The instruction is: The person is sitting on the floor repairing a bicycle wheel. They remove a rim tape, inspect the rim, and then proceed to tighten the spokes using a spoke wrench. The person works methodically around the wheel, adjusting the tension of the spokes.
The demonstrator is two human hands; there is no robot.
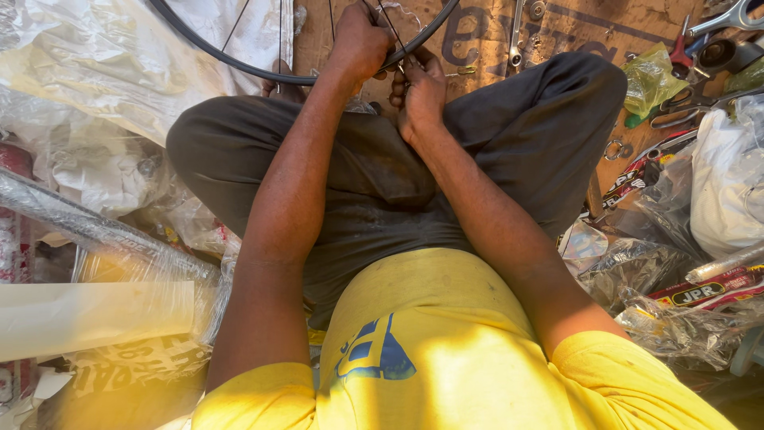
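Gripping the wheel rim (239, 65), left hand (360, 44) above right hand (420, 95).

Warm sunlight fell across a flattened cardboard sheet (605, 32) on the floor; crumpled clear plastic wrap (95, 72) lay left of it, scattered metal tools (700, 87) at its right edge

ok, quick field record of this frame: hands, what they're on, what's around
view: head camera, looking down at a seated, cross-legged person
left hand: closed over the black wheel rim, grip shut
right hand: just below the rim, fingers pinched at a thin spoke; exact contact too small to tell
surface: brown cardboard
right side: spanners, pliers, green plastic bag
left side: clear plastic wrapping
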